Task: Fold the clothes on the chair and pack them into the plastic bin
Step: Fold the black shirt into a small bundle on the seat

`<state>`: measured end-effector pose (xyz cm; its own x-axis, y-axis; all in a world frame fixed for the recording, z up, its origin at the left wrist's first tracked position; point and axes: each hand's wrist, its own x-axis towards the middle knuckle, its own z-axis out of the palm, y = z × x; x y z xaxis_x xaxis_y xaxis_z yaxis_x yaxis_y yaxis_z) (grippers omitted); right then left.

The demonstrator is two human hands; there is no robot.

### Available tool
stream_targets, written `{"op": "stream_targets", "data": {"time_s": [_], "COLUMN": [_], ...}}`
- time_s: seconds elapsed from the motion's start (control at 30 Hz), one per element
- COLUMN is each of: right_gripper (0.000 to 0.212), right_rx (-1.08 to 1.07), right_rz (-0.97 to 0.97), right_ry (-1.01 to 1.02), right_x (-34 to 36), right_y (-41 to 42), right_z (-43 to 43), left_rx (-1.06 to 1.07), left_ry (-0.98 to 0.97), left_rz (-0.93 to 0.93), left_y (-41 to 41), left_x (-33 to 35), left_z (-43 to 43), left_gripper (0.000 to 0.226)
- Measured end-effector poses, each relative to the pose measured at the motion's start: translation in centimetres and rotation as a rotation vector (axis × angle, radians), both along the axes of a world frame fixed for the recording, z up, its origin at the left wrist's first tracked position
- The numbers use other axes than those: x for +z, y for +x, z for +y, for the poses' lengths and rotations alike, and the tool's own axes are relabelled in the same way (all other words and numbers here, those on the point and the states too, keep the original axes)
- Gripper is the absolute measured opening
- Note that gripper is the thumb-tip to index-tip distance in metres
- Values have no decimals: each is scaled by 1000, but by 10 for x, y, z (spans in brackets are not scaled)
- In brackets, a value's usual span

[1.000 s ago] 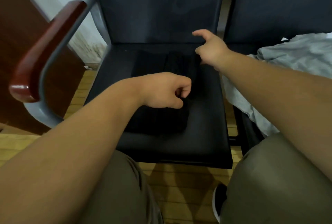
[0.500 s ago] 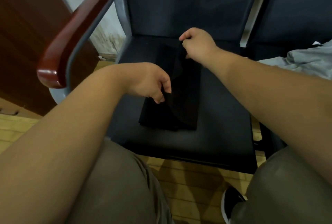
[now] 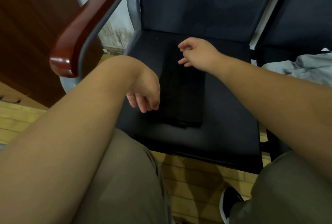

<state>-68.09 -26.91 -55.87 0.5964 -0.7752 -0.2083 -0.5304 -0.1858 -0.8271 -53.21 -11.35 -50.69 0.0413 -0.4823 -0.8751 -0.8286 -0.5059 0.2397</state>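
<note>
The black garment [image 3: 183, 94] lies folded in a narrow strip on the chair seat [image 3: 230, 116]. The left hand [image 3: 145, 96] hangs at its near left edge and the right hand [image 3: 195, 53] over its far end. Both have loose fingers and hold nothing, though the dark cloth makes touch hard to judge. Folding seems underway. Next, probably grip both ends and fold once more; the bin is not in view.

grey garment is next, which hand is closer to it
Right. The right hand is left of the grey garment; the left hand is farther left, closer to the armrest.
</note>
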Motion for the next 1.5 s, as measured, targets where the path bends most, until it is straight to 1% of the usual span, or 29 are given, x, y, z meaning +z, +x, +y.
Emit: {"op": "stream_targets", "data": {"time_s": [0.07,0.13,0.17,0.23,0.3,0.4,0.5,0.57,0.7,0.77,0.83,0.9,1.0,1.1,1.17,1.23,1.3,1.37,1.4,1.43,1.5], "right_gripper": [34,27,25,19,20,26,28,26,23,22,21,23,24,24,29,33,43,60,61,57,39], "right_rx": [-16,-19,1,50,82,87,70,27,-15,-23,7,59,127,228,279,350,444,506,515,507,445], "right_rz": [24,51,81,143,210,310,376,368,361,352,401,472,487,398,309,260,269,335,364,379,371], "right_ry": [-27,-38,-21,55,128,209,248,245,147,144,146,125,89,54,94,133,144,120,92,53,-46], "right_x": [10,22,30,45,61,75,70,60,59,59,55,48,44,45,47,49,48,48,47,45,39], "right_y": [-9,-19,-25,-36,-46,-60,-76,-86,-99,-102,-102,-101,-99,-96,-93,-93,-95,-97,-96,-94,-89], "right_z": [7,15,19,28,37,54,70,75,71,67,64,60,53,48,44,38,33,32,32,33,33], "left_rx": [-34,-74,-88,-106,-111,-116,-155,-198,-272,-313,-372,-394,-322,-161,-48,59,145,232,269,296,334], "left_ry": [-23,-99,-143,-199,-228,-266,-290,-270,-301,-326,-373,-415,-421,-414,-419,-436,-465,-506,-526,-542,-570], "left_rz": [-23,-42,-41,-11,23,30,-38,-105,-212,-243,-279,-303,-270,-164,-83,-20,21,71,97,115,139], "left_y": [-3,-6,-9,-16,-26,-40,-48,-54,-68,-75,-81,-83,-75,-64,-58,-54,-48,-43,-40,-37,-30], "left_x": [0,1,0,-2,-1,2,-3,-8,-18,-23,-30,-34,-32,-23,-17,-11,-8,-8,-8,-8,-9], "left_z": [0,-2,-3,-2,2,8,13,18,28,30,29,25,16,4,-4,-10,-15,-20,-22,-23,-25], "left_gripper": [26,22,21,26,31,30,28,31,41,43,40,31,17,10,12,15,21,23,22,22,19]}}
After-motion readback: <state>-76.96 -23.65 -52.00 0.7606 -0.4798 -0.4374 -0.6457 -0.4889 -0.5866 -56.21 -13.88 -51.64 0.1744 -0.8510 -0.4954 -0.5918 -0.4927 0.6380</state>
